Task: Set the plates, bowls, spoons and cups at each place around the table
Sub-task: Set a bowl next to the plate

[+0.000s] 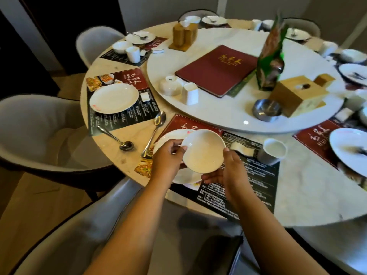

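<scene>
In the head view, a white bowl (203,150) is held up over the near place at the round desk (111,139). It is gripped from both sides. The left hand (168,157) is closed on the bowl's left rim, thumb over the edge. The right hand (224,171) is cupped under the lower right edge, fingers (208,178) beneath the base. Neither hand is spread free, and both are pinching the bowl alone.

The bowl is tilted, so its open face is turned up toward the camera and its hollow is seen to be empty. Directly beneath and slightly left of it a white plate (168,137) is seen on the dark placemat (248,175), largely hidden by the bowl and the left hand. The gap between bowl and plate cannot be judged.

The coming move is judged to turn on this: the plate lies straight below the hands, a little toward the left hand, so the bowl needs to be levelled and lowered rather than carried sideways.

A cup (273,151) is seen upright near the right hand on the same mat. Two spoons (155,132) (117,138) are seen left of the plate, the nearer one lying away from the person, bowl end farthest. The next place on the left is seen with only a plate (114,98).
</scene>
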Demonstrator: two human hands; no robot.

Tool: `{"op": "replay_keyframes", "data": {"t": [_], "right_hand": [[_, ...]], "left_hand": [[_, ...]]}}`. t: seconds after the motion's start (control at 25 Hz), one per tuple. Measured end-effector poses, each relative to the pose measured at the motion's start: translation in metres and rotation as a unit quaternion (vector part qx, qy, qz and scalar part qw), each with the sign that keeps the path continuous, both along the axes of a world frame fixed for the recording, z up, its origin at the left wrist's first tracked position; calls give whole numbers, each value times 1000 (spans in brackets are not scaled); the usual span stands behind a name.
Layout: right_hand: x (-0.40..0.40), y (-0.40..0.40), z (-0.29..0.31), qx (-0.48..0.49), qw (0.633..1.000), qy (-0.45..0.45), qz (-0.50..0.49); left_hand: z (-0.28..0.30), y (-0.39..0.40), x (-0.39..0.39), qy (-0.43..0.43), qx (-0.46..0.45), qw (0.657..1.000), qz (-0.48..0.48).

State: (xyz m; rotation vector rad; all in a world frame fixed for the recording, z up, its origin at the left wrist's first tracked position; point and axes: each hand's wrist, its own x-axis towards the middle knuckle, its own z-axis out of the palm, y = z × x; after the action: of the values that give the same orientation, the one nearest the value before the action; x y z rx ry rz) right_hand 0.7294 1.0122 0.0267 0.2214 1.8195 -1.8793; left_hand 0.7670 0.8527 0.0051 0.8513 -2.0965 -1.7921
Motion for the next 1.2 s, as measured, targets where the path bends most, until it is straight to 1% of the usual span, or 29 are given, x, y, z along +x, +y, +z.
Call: {"op": "replay_keyframes", "data": {"t": [0.04, 0.16, 0.32, 0.48, 0.8, 0.96, 1.2], "right_hand": [[4, 12, -3, 11, 1000, -10, -18], [11, 48, -9, 45, 997, -17, -66], [6, 77, -17, 112, 987, 15, -115], [-8, 95, -29, 151, 982, 12, -110], [-12, 104, -39, 153, 983, 2, -106], [-6, 103, -39, 140, 983, 4, -115], [31, 94, -37, 129, 975, -27, -177]], "left_hand": [[0, 11, 1, -8, 10, 1000, -16], [4, 48, 4, -37, 85, 994, -64], [-2, 82, -2, -46, 102, 988, -111], [-12, 104, -10, -64, 114, 985, -110], [-23, 116, -10, -79, 108, 987, -93], [-24, 113, -5, -83, 102, 985, -107], [-17, 92, 25, -85, 150, 974, -144]]}}
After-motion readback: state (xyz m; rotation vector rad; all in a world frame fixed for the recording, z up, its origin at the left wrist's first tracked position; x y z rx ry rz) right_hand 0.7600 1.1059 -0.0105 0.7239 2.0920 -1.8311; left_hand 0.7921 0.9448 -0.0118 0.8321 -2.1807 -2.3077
